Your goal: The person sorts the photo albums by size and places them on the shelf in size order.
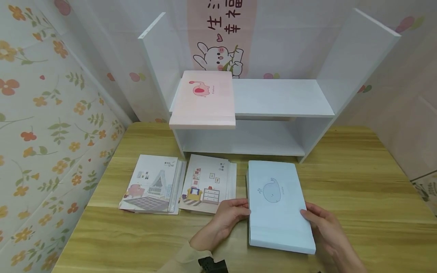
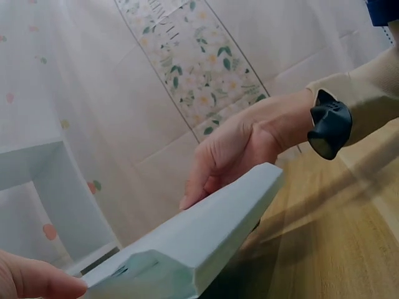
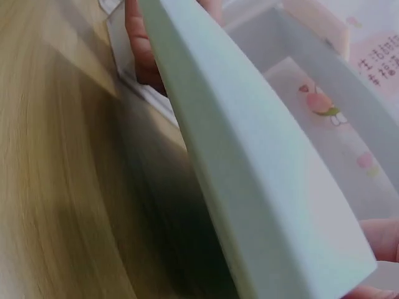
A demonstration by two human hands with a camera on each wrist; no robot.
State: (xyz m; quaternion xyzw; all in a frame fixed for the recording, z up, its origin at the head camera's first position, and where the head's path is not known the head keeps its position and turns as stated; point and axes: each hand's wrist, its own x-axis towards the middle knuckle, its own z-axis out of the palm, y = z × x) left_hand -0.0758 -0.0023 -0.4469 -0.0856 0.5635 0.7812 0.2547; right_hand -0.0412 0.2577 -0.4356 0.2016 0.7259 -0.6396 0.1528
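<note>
Holding the blue whale-printed book over the table, before the white shelf: pinching its left edge with the left hand, its right edge with the right hand; ideally squeezing evenly, keeping both grips opposite and sharing the weight.

Wood grain is shown by the tabletop under the smooth white shelf; creased cloth is seen behind that shelf, a smooth, matt blue case before it.

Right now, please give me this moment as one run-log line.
left hand: grips blue whale-print box, left edge; right hand: grips its right edge; pink elephant-print box: on white shelf; illustrated books: on table
</note>
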